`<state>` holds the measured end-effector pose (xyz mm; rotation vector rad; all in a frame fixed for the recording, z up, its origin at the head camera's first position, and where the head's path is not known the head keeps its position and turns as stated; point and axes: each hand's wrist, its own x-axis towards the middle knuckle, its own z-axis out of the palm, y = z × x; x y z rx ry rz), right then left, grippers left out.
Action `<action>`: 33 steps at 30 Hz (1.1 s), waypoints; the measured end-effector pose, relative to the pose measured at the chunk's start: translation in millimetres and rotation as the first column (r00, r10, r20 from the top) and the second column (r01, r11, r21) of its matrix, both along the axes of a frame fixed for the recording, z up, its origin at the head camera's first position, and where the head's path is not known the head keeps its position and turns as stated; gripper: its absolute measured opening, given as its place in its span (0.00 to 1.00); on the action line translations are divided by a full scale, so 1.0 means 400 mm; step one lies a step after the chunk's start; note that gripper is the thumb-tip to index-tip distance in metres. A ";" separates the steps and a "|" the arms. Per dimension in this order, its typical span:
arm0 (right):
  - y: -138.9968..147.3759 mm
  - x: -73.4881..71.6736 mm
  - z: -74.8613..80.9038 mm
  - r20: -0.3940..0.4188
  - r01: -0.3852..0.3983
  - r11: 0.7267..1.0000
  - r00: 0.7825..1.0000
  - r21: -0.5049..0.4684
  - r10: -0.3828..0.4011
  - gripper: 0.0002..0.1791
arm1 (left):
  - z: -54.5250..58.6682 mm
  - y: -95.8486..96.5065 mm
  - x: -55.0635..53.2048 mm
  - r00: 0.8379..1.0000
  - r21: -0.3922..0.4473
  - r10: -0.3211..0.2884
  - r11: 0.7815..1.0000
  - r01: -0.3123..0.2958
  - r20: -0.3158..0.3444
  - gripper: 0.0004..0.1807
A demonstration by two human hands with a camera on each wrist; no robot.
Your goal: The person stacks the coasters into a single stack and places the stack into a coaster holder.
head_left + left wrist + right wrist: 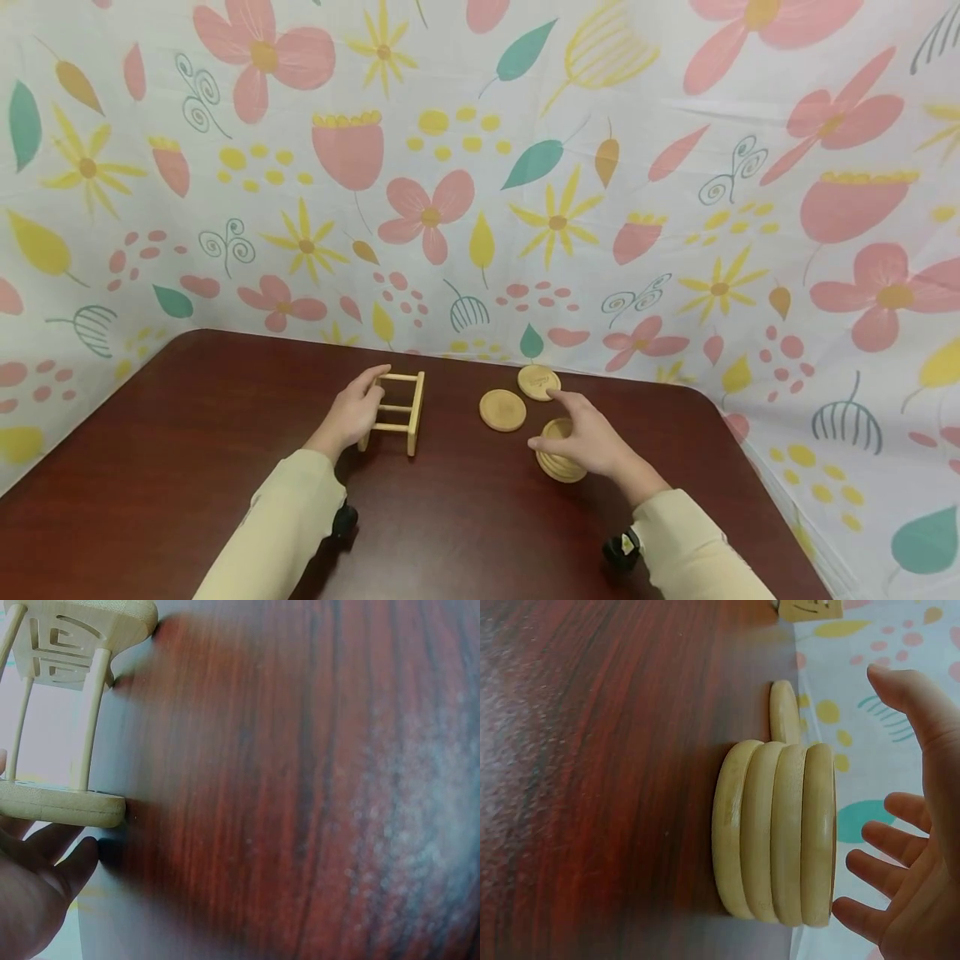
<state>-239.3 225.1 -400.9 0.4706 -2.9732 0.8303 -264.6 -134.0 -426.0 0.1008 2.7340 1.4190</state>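
A small wooden coaster rack, with two side panels joined by round rods, stands on the table. My left hand holds its left panel; in the left wrist view fingers lie along the outer face and one fingertip shows over the inner side. My right hand hovers over a stack of several round wooden coasters, thumb and fingers spread. It seems apart from the stack in the right wrist view. Two single coasters lie flat beyond it: a plain-faced one and one with faint markings.
The dark reddish-brown table has its far edge against a white cloth printed with flowers and leaves. The loose coasters lie between the rack and the stack. Black wrist bands show below the pale sleeves.
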 end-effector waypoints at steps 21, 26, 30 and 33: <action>-0.051 -0.041 -0.002 0.057 -0.023 1.000 0.998 0.011 0.022 0.51 | -0.008 -0.004 0.005 1.000 0.003 0.010 1.000 -0.010 -0.017 0.23; -0.063 -0.059 -0.002 0.048 -0.046 0.999 0.998 0.021 0.045 0.51 | -0.002 -0.003 0.001 1.000 0.003 0.010 1.000 -0.010 -0.004 0.23; -0.068 -0.068 0.001 0.055 -0.064 0.998 0.997 0.017 0.063 0.51 | -0.001 -0.001 0.000 1.000 0.008 0.009 1.000 -0.009 0.009 0.23; -0.072 -0.075 0.003 0.051 -0.074 0.997 0.996 0.022 0.073 0.51 | 0.000 0.000 -0.003 1.000 0.012 0.016 1.000 -0.017 0.006 0.23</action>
